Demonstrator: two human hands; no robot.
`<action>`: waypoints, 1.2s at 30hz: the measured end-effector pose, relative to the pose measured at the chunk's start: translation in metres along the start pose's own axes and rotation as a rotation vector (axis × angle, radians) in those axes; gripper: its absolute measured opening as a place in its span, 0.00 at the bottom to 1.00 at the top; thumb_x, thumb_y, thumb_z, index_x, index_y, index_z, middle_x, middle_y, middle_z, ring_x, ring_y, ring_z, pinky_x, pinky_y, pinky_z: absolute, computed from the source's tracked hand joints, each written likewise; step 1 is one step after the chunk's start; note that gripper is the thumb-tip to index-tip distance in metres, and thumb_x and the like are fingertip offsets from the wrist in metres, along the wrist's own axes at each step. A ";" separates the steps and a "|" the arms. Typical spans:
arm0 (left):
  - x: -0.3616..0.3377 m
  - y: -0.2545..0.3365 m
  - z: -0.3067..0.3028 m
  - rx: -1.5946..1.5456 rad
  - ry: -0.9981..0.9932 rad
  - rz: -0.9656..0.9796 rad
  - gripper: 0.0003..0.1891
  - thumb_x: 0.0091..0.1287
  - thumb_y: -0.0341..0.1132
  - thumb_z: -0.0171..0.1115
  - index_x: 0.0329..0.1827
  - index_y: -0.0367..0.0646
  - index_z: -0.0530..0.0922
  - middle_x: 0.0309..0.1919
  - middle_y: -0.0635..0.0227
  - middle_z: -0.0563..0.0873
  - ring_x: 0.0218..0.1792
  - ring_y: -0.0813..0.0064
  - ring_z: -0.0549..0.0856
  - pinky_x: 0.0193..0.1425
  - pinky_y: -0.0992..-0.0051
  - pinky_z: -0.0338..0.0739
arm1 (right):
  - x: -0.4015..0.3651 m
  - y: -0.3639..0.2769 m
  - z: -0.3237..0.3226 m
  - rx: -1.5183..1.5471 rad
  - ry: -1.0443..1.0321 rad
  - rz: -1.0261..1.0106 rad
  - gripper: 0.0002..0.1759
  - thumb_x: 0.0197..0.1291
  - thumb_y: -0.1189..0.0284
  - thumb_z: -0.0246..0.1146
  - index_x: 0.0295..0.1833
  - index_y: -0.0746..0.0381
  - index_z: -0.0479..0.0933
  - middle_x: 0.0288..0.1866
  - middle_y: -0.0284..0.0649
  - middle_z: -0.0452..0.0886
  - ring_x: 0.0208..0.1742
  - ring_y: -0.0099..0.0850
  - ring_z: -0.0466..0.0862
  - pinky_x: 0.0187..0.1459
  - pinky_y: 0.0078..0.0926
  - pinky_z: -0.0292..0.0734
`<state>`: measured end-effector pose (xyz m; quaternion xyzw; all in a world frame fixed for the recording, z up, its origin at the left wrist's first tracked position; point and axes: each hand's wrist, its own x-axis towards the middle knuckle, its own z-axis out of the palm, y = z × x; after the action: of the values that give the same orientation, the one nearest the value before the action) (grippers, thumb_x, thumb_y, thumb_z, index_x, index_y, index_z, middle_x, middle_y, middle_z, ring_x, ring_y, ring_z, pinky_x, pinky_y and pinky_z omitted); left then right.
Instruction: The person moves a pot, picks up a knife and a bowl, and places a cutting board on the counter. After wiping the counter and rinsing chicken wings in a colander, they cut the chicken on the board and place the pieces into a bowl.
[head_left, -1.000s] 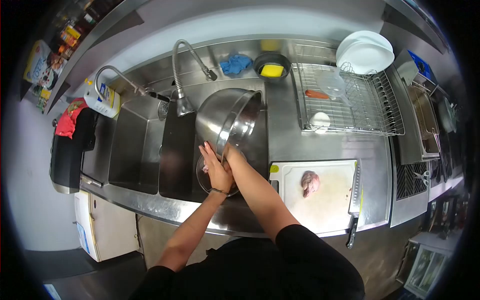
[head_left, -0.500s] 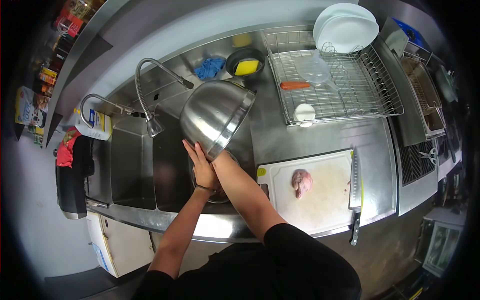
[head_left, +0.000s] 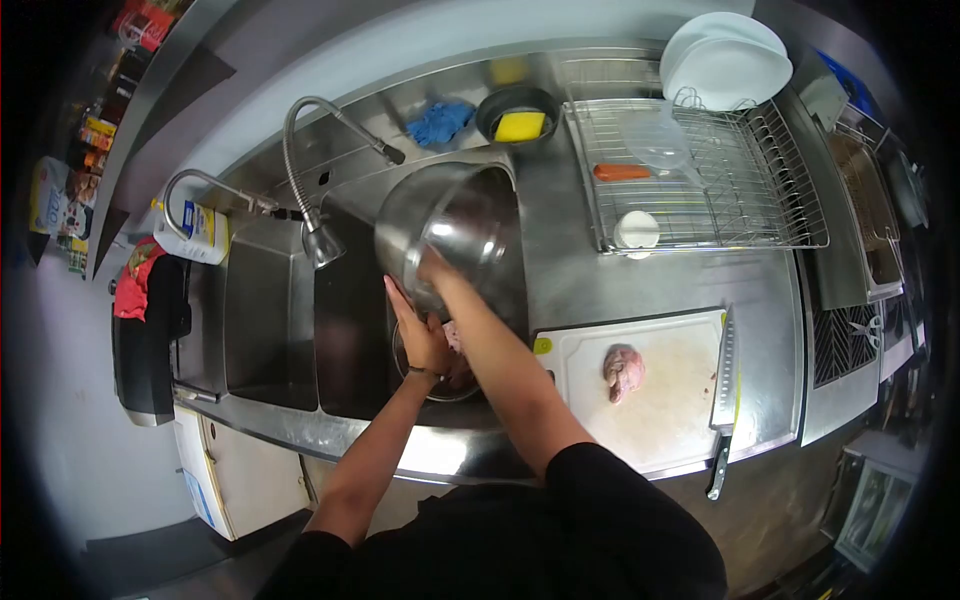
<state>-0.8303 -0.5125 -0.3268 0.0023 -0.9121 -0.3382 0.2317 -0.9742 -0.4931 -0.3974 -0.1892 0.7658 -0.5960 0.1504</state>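
A large steel bowl [head_left: 408, 215] is tilted on its side over the right sink basin, its opening turned to the right and toward me. My left hand [head_left: 418, 335] is at the bowl's lower edge, with fingers stretched along its outside. My right hand [head_left: 432, 272] reaches into the bowl at its lower rim; its fingers are blurred and partly hidden. Beneath my forearms, a second round container [head_left: 437, 395] stands in the basin with pink meat [head_left: 455, 338] in it. On the white cutting board [head_left: 660, 420] lies another piece of raw meat [head_left: 624, 373].
A large knife [head_left: 724, 390] lies along the board's right side. Behind are a wire dish rack [head_left: 740, 180] with white plates [head_left: 730, 75], a dark pan [head_left: 490, 115] with a yellow sponge, and a blue cloth [head_left: 440, 122]. A spray faucet [head_left: 323, 245] hangs over the sink.
The bowl has tipped so its inside now shows. My right hand has moved from its underside to inside the rim, and meat in the lower container has come into view. The whole view has shifted slightly.
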 end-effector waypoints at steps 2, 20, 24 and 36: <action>-0.010 -0.043 0.015 -0.300 -0.024 -0.320 0.38 0.58 0.18 0.46 0.74 0.42 0.46 0.62 0.46 0.69 0.59 0.54 0.75 0.59 0.65 0.73 | -0.005 0.007 -0.010 -0.075 -0.014 -0.025 0.39 0.53 0.52 0.64 0.67 0.63 0.65 0.74 0.51 0.54 0.76 0.45 0.50 0.73 0.37 0.47; 0.047 -0.160 0.061 -0.972 -0.421 -0.963 0.20 0.67 0.30 0.52 0.61 0.39 0.60 0.51 0.55 0.76 0.47 0.58 0.83 0.39 0.63 0.89 | -0.272 -0.042 0.015 -0.269 0.080 0.298 0.11 0.59 0.72 0.55 0.43 0.64 0.80 0.37 0.54 0.81 0.40 0.53 0.81 0.44 0.46 0.75; 0.041 -0.183 0.085 -0.950 -0.419 -1.063 0.21 0.68 0.34 0.55 0.60 0.40 0.60 0.52 0.55 0.76 0.44 0.57 0.84 0.43 0.58 0.86 | -0.293 -0.065 0.016 -0.248 0.093 0.288 0.11 0.59 0.73 0.58 0.45 0.66 0.80 0.38 0.52 0.82 0.40 0.49 0.82 0.43 0.40 0.77; -0.046 -0.183 0.040 0.267 -0.562 -0.382 0.20 0.67 0.49 0.50 0.42 0.40 0.80 0.38 0.49 0.84 0.46 0.50 0.82 0.49 0.53 0.76 | -0.379 -0.123 -0.095 -0.181 0.570 0.350 0.17 0.55 0.89 0.52 0.50 0.69 0.77 0.36 0.41 0.83 0.33 0.25 0.83 0.37 0.21 0.76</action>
<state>-0.8341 -0.6218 -0.4855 0.1097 -0.9594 -0.2406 -0.0979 -0.6694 -0.2607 -0.2526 0.1065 0.8475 -0.5198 0.0129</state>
